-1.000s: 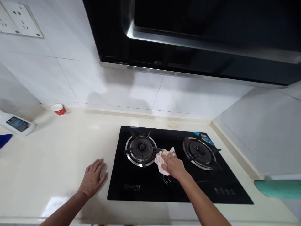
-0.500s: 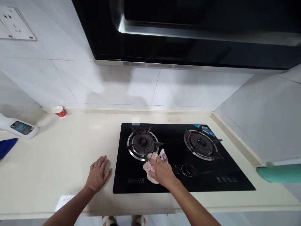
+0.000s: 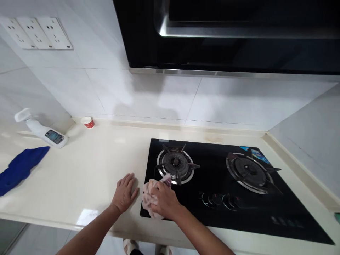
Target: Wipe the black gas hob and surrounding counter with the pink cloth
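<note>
My right hand [image 3: 165, 201] grips a crumpled pale pink cloth [image 3: 150, 199] and presses it on the front left corner of the black glass gas stove [image 3: 186, 209]. Just behind the cloth is the left burner [image 3: 175, 163], a round burner with a metal ring and dark pan supports. My left hand [image 3: 125, 193] lies on the cream countertop [image 3: 106, 156] left of the stove, fingers stretched out and holding nothing. The control knobs [image 3: 219, 200] and the right burner [image 3: 248, 171] are to the right of my right hand.
At the far left a white spray bottle [image 3: 44, 131] lies tilted near a blue cloth [image 3: 22, 168]. A red and white paper cup [image 3: 88, 122] stands by the back wall. The black range hood [image 3: 225, 53] overhangs the stove. Wall sockets [image 3: 38, 33] are at upper left.
My right hand has moved the cloth left across the stove, from in front of the left burner to the front left corner. The view has turned left, showing more of the bottle and blue cloth.
</note>
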A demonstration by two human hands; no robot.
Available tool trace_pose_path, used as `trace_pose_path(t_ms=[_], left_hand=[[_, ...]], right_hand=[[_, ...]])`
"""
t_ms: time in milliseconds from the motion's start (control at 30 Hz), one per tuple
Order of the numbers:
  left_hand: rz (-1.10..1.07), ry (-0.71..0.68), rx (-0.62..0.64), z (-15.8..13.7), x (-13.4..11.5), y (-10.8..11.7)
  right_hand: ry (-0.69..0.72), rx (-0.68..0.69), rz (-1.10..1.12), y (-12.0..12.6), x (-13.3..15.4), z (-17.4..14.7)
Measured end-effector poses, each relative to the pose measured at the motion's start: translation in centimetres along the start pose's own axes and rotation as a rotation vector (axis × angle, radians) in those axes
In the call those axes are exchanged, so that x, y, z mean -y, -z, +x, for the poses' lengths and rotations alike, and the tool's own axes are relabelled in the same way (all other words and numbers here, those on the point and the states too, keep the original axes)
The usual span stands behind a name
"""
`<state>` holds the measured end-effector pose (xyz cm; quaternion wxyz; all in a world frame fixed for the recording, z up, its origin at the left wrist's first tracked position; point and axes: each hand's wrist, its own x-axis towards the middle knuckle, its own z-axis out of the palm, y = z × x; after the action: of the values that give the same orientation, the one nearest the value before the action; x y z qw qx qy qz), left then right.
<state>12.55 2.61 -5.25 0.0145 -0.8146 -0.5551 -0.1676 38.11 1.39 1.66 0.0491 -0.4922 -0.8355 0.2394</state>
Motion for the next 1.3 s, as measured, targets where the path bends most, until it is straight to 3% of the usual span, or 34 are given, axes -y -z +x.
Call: trace_pose_path(t_ms=[167,433,533,667,733,800,900,1067,1200,1300], left_hand=[[-0.016,0.005,0.008,-0.3,-0.1,0.1],[-0.044,0.018,0.049,-0.5,0.0,-0.2],[-0.048,0.028,0.058,-0.5,0.1,0.0],[-0.053,0.017,0.049,-0.4,0.4,0.3],[-0.047,0.005,0.026,-0.3,0.7,0.3],[-0.037,-0.006,-0.001,-0.1,1.1,0.0],[-0.026,-0.019,-0.026,0.2,1.5,-0.4],[0.002,-0.061,-0.066,0.4,1.8,-0.9],[0.024,-0.072,-0.073,0.5,2.1,-1.2],[0.026,-0.077,-0.086,0.6,2.3,-1.3]], right_hand=[[-0.074,-0.117,0.023,0.1,0.9,3.3],[0.057,-0.065,-0.001,-4.6,2.3,-1.0],[0.140,-0.077,0.054,-5.0,3.3,-1.2],[0.151,-0.101,0.087,-4.1,3.3,-1.6],[0.098,-0.116,0.080,-3.7,1.8,-3.1],[-0.041,-0.170,0.052,-3.5,-0.7,-5.8],[-0.274,-0.287,-0.029,-4.0,-5.4,-12.1],[-0.487,-0.348,-0.124,-4.5,-13.2,-22.9],[-0.855,-0.374,-0.244,-1.0,-19.1,-27.5],[-0.951,-0.289,-0.289,2.8,-22.8,-27.9]])
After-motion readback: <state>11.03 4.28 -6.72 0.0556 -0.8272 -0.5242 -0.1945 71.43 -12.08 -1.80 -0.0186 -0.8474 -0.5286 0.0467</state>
